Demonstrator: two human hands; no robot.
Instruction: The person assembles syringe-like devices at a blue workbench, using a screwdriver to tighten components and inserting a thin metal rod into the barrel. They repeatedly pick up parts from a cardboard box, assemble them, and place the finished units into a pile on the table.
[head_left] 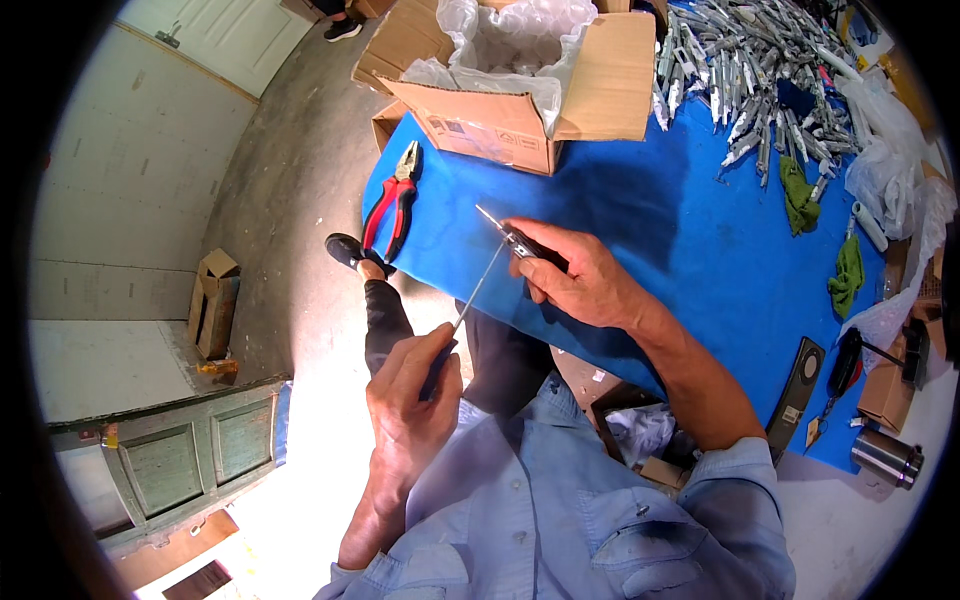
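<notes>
My left hand (408, 390) is closed round the dark blue handle of a screwdriver (478, 287), its thin metal shaft slanting up and to the right. My right hand (585, 275) grips a small dark, slender piece with a thin metal rod (490, 216) poking out of its upper left end. The screwdriver's tip meets this piece, or passes very close to it; exactly where it touches I cannot make out. Both hands are at the near edge of a blue-covered table (640, 205). Combination pliers (403, 195) with red and black handles lie beyond them to the left.
An open cardboard box (480, 115) lined with clear plastic stands at the far edge. Far right lies a heap of slender grey pieces (750, 70), with green cloths (797, 195) nearby. A dark flat bar (797, 392) and a metal cylinder (886, 458) lie at near right.
</notes>
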